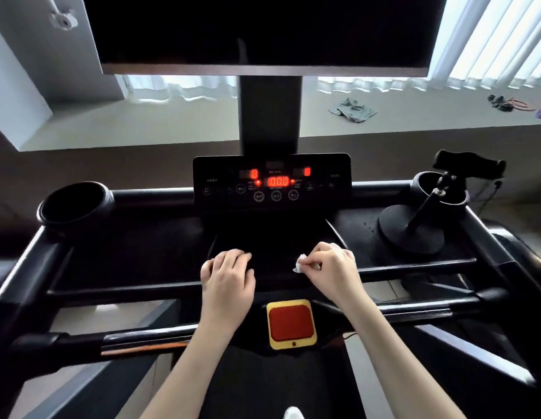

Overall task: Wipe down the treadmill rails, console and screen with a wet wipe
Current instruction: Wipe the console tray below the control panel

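At the treadmill, left to right: the left rail (27,285) and an empty cup holder (74,204) at the tray's far left corner. My left hand (228,276) rests palm down on the middle of the tray (136,252), fingers loosely bent and holding nothing I can see. Beyond it the console (272,179) is lit with red digits, under the dark screen (263,31). My right hand (332,267) pinches the wet wipe (301,264), balled small, just above the tray's near edge. A phone stand (414,228) sits at the tray's right end, and the right rail (511,258) runs past it.

The risk, as I judge it: the console is powered, so a damp wipe dragged over its round buttons could start the belt under me. The red stop button (290,323) lies between my wrists, where an elbow could trip it. The phone stand looks top-heavy, and a careless sweep to the right could knock it over.

The left half of the tray offers open room. The right half is crowded by the stand's base.
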